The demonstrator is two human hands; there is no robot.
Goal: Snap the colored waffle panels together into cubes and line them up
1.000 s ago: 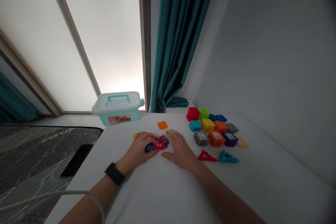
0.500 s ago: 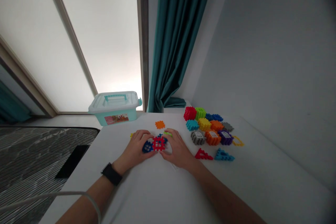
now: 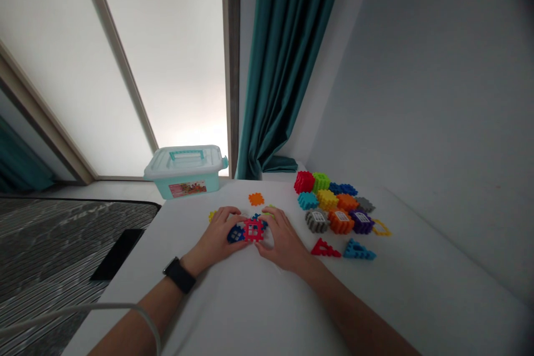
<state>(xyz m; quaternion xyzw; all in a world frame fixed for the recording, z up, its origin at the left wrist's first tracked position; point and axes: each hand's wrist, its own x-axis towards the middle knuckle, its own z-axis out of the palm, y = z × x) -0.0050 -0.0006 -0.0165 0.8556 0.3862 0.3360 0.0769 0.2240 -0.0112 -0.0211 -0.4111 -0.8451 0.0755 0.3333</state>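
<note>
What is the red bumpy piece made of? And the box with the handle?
The red interlocking block looks like moulded plastic: bright, smooth colour and neat, even teeth around its edges. The storage box looks like plastic too, with a pale, slightly glossy lid and a moulded handle. Exactly which plastic, the look can't tell.

Teal-lidded plastic storage box (image 3: 182,173) with handle and printed label, on far edge of white counter (image 3: 400,283). Behind it, tall frosted glass panel (image 3: 167,55); dark teal curtain (image 3: 283,67) hanging to its right. Left, dark striped mattress (image 3: 54,245), black rectangular slab (image 3: 117,254) beside counter, white cable (image 3: 75,309) across lower corner.
</note>
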